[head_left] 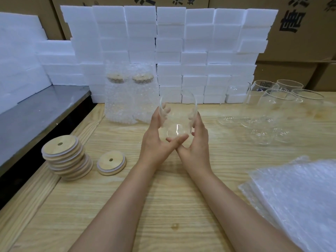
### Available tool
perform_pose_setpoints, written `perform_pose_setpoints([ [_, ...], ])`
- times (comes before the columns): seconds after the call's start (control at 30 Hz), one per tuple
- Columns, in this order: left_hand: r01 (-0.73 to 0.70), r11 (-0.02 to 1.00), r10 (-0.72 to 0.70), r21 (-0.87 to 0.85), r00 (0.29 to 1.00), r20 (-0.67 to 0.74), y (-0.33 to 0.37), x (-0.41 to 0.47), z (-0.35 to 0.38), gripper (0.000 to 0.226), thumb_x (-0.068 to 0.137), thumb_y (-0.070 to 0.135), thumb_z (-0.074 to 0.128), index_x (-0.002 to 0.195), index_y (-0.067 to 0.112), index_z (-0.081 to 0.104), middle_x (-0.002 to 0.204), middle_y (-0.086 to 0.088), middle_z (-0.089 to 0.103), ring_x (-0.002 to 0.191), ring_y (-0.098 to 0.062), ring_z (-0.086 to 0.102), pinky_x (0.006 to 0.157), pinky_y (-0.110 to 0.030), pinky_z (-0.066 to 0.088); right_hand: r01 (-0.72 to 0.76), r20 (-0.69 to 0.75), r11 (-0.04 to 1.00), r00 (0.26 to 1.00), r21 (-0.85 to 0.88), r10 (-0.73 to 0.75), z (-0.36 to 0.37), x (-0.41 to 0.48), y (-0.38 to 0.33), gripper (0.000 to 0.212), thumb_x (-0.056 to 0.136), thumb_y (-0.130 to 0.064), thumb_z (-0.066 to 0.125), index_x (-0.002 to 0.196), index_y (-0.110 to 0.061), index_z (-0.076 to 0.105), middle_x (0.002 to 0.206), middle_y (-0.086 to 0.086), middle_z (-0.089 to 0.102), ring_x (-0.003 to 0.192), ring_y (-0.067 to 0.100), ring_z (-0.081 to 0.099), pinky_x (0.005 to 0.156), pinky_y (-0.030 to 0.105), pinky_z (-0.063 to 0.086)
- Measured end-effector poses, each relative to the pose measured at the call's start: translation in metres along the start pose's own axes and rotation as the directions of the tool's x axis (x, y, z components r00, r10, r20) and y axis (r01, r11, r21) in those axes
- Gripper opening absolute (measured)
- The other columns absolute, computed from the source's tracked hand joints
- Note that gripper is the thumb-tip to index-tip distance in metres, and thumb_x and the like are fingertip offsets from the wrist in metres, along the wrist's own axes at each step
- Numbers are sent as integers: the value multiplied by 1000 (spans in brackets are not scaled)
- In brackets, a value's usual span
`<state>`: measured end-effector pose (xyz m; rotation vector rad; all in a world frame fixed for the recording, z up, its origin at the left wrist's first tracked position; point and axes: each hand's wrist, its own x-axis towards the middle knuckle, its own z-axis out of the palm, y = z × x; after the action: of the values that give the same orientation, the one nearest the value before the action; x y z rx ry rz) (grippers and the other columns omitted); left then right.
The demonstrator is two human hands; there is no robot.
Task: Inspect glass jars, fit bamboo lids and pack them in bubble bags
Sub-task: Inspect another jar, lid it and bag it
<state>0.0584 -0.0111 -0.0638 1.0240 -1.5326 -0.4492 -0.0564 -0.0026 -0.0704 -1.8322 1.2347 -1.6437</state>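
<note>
Both my hands hold one clear glass jar (177, 113) above the middle of the wooden table (145, 206). The jar is lidless and tilted, its mouth pointing away from me. My left hand (156, 137) wraps its left side and my right hand (197, 140) its right side; my thumbs cross under the base. A leaning stack of bamboo lids (66, 157) stands at the left, and a single bamboo lid (111, 164) lies beside it. Two lidded jars in bubble bags (131, 99) stand behind the held jar. A pile of flat bubble bags (298, 197) lies at the right.
Several empty glass jars (272, 110) stand at the far right of the table. A wall of white foam blocks (171, 51) lines the back edge, with cardboard boxes (305, 26) behind. A grey metal surface (36, 113) adjoins the table on the left.
</note>
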Motion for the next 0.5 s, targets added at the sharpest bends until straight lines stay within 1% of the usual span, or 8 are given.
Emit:
perform_pose_setpoints([
  [0.07, 52, 998, -52, -26, 999, -17, 4, -1, 1, 93, 63, 59, 71, 144, 37, 32, 130, 20, 54, 119, 1, 53, 97, -22, 41, -15, 15, 1000, 1000, 16, 15, 0, 0, -2, 97, 73, -29, 80, 144, -40, 16, 131, -8, 46, 120, 16, 41, 103, 34, 36],
  [0.1, 77, 996, -78, -38, 997, -23, 5, -1, 1, 89, 62, 60, 71, 141, 44, 32, 127, 20, 55, 115, 0, 54, 94, -24, 42, -38, 23, 999, 999, 27, 38, 1, 0, -1, 98, 72, -30, 81, 144, -41, 15, 125, -12, 46, 118, 15, 42, 103, 33, 37],
  [0.17, 124, 991, -125, -53, 992, -21, 7, -1, 2, 82, 61, 62, 69, 133, 55, 32, 123, 20, 56, 111, 0, 55, 90, -23, 42, -82, 26, 996, 996, 46, 81, 1, 0, 1, 99, 71, -31, 82, 146, -40, 18, 117, -19, 44, 113, 14, 41, 99, 26, 37],
  [0.23, 157, 985, -158, -65, 987, -8, 6, -1, 3, 82, 61, 63, 68, 134, 53, 34, 120, 19, 56, 109, -2, 55, 87, -21, 43, -106, 19, 993, 994, 51, 105, 0, 0, 3, 97, 71, -31, 82, 147, -37, 23, 114, -21, 43, 111, 14, 42, 95, 19, 36],
  [0.27, 169, 983, -169, -71, 986, 0, 5, -1, 4, 84, 61, 63, 68, 136, 50, 35, 120, 19, 56, 109, -2, 55, 86, -18, 43, -113, 15, 992, 994, 51, 113, 0, 0, 4, 96, 70, -31, 83, 147, -37, 25, 113, -22, 43, 110, 14, 43, 93, 18, 37],
  [0.33, 187, 979, -186, -83, 982, 15, 3, -1, 4, 87, 62, 61, 70, 140, 45, 36, 120, 19, 56, 109, -3, 55, 79, -10, 43, -126, 10, 991, 992, 50, 125, 0, 0, 4, 94, 69, -30, 84, 145, -37, 28, 112, -22, 43, 110, 16, 44, 94, 21, 39],
  [0.4, 203, 975, -202, -90, 979, 29, 2, -2, 4, 87, 65, 55, 74, 142, 42, 35, 122, 19, 55, 111, -4, 54, 73, -6, 43, -153, 12, 987, 988, 54, 153, -1, 1, 3, 93, 68, -30, 85, 142, -40, 29, 112, -22, 43, 111, 17, 45, 93, 21, 39],
  [0.5, 227, 971, -224, -76, 973, 49, 1, -2, 6, 86, 67, 50, 73, 143, 41, 34, 123, 20, 53, 111, -3, 54, 72, -8, 42, -219, 32, 973, 976, 69, 217, -2, 1, 3, 92, 66, -31, 86, 141, -40, 33, 112, -18, 44, 113, 21, 47, 94, 26, 41],
])
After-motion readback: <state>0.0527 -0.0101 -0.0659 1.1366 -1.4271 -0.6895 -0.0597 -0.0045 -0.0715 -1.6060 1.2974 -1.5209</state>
